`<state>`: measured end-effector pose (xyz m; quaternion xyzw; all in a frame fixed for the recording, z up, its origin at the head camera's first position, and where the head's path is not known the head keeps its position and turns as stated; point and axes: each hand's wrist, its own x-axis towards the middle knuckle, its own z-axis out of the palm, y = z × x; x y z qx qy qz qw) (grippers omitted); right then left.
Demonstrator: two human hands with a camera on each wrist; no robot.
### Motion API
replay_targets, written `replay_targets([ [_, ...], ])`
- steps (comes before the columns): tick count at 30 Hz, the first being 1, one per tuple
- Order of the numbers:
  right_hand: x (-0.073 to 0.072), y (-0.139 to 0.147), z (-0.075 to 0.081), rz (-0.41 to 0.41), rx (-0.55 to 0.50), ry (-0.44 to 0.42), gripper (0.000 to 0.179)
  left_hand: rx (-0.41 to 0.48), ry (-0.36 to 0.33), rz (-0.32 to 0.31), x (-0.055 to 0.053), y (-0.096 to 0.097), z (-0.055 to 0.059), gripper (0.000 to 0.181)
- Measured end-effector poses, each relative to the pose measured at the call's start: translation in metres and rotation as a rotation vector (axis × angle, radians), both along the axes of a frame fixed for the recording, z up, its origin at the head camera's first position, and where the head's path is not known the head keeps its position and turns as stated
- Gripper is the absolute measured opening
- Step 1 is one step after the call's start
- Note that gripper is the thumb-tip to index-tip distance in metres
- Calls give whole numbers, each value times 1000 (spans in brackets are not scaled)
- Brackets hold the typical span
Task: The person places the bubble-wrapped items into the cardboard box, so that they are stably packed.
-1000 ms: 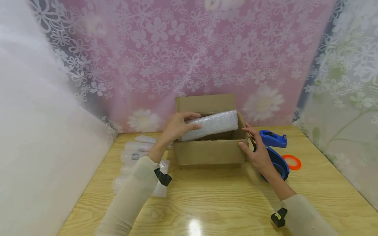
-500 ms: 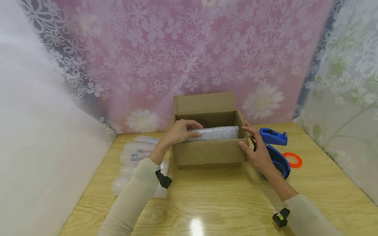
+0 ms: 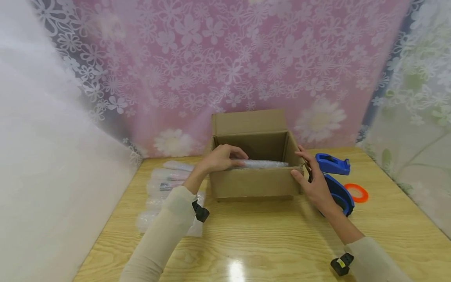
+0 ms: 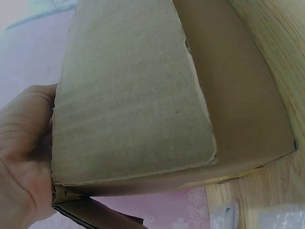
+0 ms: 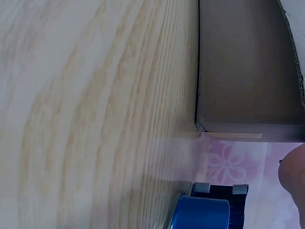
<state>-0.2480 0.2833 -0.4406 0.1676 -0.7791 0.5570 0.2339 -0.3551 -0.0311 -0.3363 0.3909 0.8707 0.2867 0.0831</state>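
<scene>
An open cardboard box (image 3: 255, 184) stands on the wooden table, its back flap raised and its front flap folded down. Inside, along the front wall, lies a bubble-wrapped package (image 3: 264, 163); only its upper edge shows above the rim. My left hand (image 3: 222, 158) reaches over the box's left front corner and holds the package's left end, fingertips hidden below the rim. With thumb in front and fingers along the side, my right hand (image 3: 315, 186) grips the right front corner. In the left wrist view the front flap (image 4: 128, 105) covers what the left hand (image 4: 24, 148) holds.
Several bubble-wrapped packages (image 3: 167, 175) lie in a row left of the box. To the right are a small blue tape dispenser (image 3: 332, 164), a larger blue holder (image 3: 340, 196) partly behind the right hand, and an orange tape roll (image 3: 356, 192). A flowered curtain (image 3: 246, 58) hangs behind.
The left hand has lowered the bubble-wrapped package from a tilted position over the opening down into the box, against the front wall. The right hand keeps its grip on the corner.
</scene>
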Motion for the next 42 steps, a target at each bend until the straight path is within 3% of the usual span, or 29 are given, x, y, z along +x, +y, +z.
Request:
replay_targets([
  [8,2,0,1,3,1,7,63,-13,-56,0,2,2,4,30],
  [12,3,0,2,-2,0,12,63,36,-45,11,1,2,3,30],
  [16,5,0,2,3,-5,17,62,160,-80,37,0,-2,-1,26],
  [20,5,-2,2,16,-7,17,62,349,-185,68,-1,-10,-5,23],
  [26,3,-2,0,32,-1,17,63,569,-298,37,-4,-16,-6,29],
  [34,2,-4,1,25,11,15,63,599,-265,24,1,-39,5,29],
  [37,2,-3,0,20,9,14,63,595,-236,24,4,-57,8,29],
  [42,2,0,-1,13,5,12,63,520,-162,89,14,-93,13,30],
])
